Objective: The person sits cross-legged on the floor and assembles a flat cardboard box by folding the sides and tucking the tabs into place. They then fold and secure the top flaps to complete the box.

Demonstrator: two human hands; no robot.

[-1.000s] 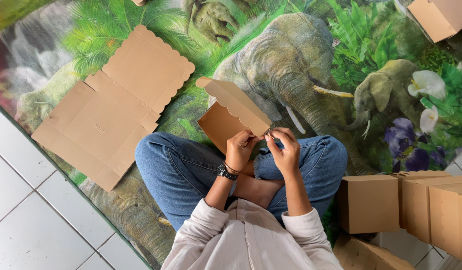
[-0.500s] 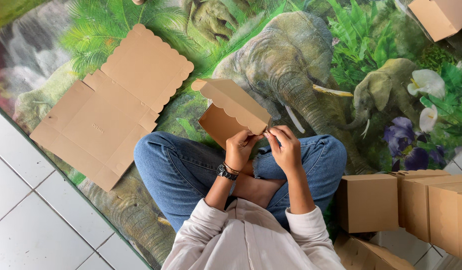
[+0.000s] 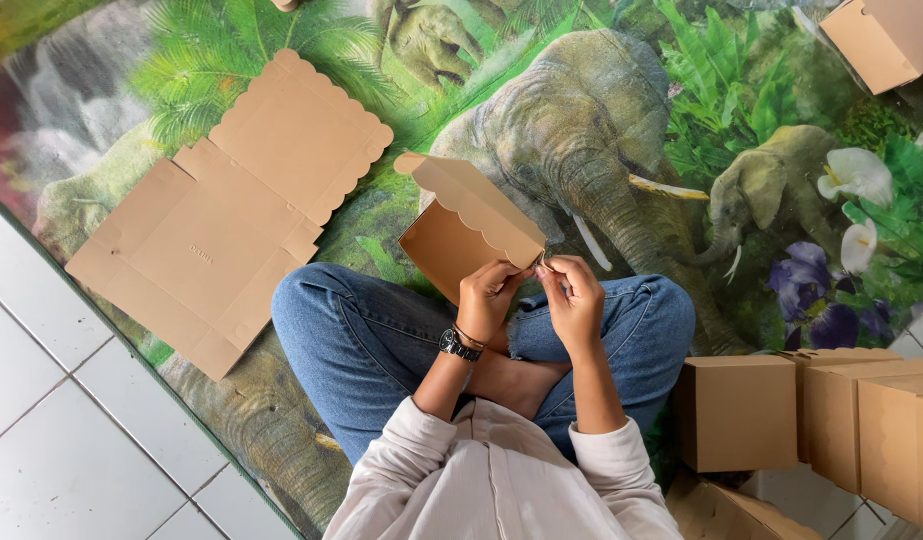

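Left hand: my left hand [image 3: 490,297] grips the near corner of the box [image 3: 469,225], fingers curled round its edge; a watch [image 3: 460,345] sits on that wrist.
Right hand: my right hand [image 3: 574,295] pinches the same corner from the other side, thumb and fingertips closed narrow on the card.
Box: brown card, partly folded, scalloped lid tilted up, held above my crossed legs in jeans [image 3: 372,340], over the mat.
Flat sheet: an unfolded box blank [image 3: 227,215] with a scalloped end lies on the mat to my left, well apart from the hands.
Done boxes: folded boxes [image 3: 737,410] stand in a row just beside my right knee; one more box [image 3: 882,40] lies at the far right corner.
Floor: elephant-print mat [image 3: 602,130] on white tiles [image 3: 62,460].
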